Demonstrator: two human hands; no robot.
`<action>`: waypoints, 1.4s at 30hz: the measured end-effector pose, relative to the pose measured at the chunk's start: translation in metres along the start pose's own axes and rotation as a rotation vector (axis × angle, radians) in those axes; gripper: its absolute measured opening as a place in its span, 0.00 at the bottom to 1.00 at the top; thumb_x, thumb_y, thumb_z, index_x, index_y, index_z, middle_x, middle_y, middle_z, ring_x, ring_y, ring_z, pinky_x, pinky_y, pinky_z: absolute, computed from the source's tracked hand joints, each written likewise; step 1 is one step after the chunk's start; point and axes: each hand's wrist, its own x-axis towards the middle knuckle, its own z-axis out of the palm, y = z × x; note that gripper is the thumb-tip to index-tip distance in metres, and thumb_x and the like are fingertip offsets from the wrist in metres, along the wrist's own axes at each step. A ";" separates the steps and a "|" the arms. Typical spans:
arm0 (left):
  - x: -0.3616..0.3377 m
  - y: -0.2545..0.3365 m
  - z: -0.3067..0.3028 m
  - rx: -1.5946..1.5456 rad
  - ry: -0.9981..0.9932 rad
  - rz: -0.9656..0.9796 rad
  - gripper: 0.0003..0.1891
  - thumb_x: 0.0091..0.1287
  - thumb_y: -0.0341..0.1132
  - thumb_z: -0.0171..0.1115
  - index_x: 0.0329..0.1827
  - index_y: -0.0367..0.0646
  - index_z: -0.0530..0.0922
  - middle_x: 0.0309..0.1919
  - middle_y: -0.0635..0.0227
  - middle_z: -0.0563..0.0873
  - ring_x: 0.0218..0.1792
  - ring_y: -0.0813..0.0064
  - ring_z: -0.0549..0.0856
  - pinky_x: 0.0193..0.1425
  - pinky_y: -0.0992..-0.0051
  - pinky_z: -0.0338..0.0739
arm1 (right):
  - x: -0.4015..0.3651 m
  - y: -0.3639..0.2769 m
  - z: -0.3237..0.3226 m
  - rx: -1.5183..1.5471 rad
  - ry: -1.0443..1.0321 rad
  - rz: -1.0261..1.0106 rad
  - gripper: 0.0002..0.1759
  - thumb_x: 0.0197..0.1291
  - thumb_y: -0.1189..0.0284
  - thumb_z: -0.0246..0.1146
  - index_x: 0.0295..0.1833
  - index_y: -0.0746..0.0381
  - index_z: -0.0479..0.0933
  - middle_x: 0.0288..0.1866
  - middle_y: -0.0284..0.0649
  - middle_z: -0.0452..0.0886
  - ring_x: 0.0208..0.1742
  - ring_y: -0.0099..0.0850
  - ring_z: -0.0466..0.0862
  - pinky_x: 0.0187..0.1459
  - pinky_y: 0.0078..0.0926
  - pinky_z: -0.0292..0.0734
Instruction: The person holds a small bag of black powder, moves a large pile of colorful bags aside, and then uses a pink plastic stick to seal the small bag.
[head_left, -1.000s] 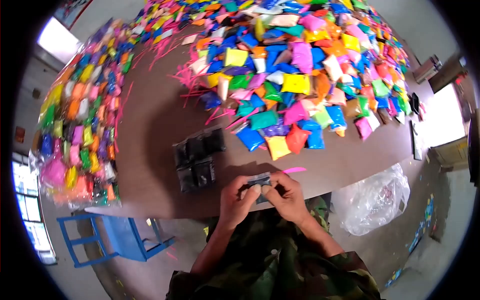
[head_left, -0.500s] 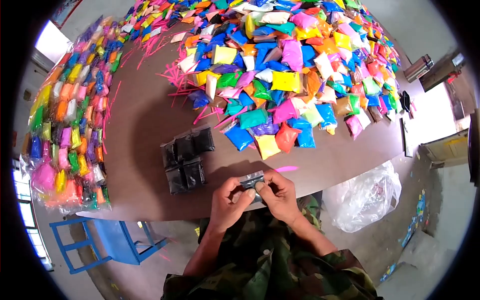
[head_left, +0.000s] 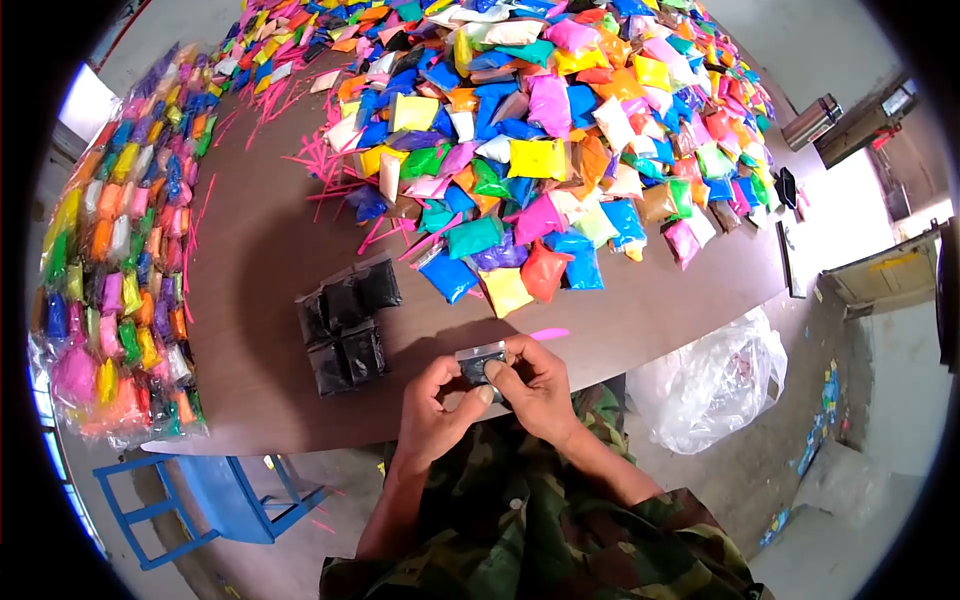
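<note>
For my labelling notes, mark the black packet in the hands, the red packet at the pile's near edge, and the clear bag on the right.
Black packet (head_left: pixel 474 370), head view: its dark face.
Red packet (head_left: pixel 546 271), head view: its middle.
Clear bag (head_left: pixel 706 388), head view: its crumpled side.

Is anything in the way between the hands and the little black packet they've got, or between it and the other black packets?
Nothing visible blocks the hands: the left hand and right hand already touch the little black packet. Toward the other black packets, only the left hand lies between, then bare tabletop.
</note>
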 end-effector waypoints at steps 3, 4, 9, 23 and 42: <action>0.002 0.005 0.000 0.007 0.004 -0.051 0.09 0.67 0.24 0.69 0.48 0.35 0.82 0.41 0.74 0.87 0.43 0.87 0.83 0.51 0.80 0.79 | 0.000 0.002 0.002 0.022 0.003 -0.024 0.10 0.70 0.82 0.65 0.54 0.65 0.77 0.38 0.26 0.75 0.39 0.14 0.73 0.39 0.17 0.71; 0.002 0.007 0.000 0.000 0.016 -0.075 0.08 0.67 0.24 0.70 0.47 0.35 0.81 0.40 0.75 0.87 0.42 0.87 0.83 0.51 0.80 0.79 | 0.001 0.002 0.003 0.021 0.002 -0.025 0.10 0.70 0.82 0.65 0.54 0.65 0.77 0.39 0.26 0.75 0.39 0.14 0.73 0.39 0.17 0.71; 0.002 0.001 0.002 0.023 0.059 -0.041 0.07 0.67 0.24 0.70 0.46 0.35 0.81 0.38 0.76 0.87 0.42 0.88 0.82 0.49 0.81 0.78 | 0.001 0.000 0.000 -0.002 -0.067 0.005 0.11 0.71 0.82 0.64 0.56 0.65 0.77 0.38 0.25 0.74 0.40 0.14 0.72 0.40 0.17 0.71; 0.000 -0.006 -0.004 0.032 0.072 -0.077 0.11 0.68 0.24 0.69 0.52 0.33 0.82 0.42 0.74 0.87 0.42 0.88 0.82 0.48 0.81 0.78 | 0.003 -0.003 -0.002 0.053 -0.056 -0.011 0.15 0.73 0.82 0.62 0.63 0.66 0.75 0.42 0.26 0.74 0.43 0.16 0.73 0.44 0.17 0.71; 0.000 -0.014 -0.004 0.024 0.061 -0.001 0.07 0.71 0.26 0.67 0.49 0.35 0.82 0.35 0.80 0.83 0.34 0.92 0.75 0.38 0.85 0.70 | 0.000 0.008 -0.008 0.083 -0.089 0.018 0.20 0.70 0.84 0.64 0.65 0.66 0.74 0.47 0.30 0.82 0.47 0.16 0.79 0.48 0.19 0.75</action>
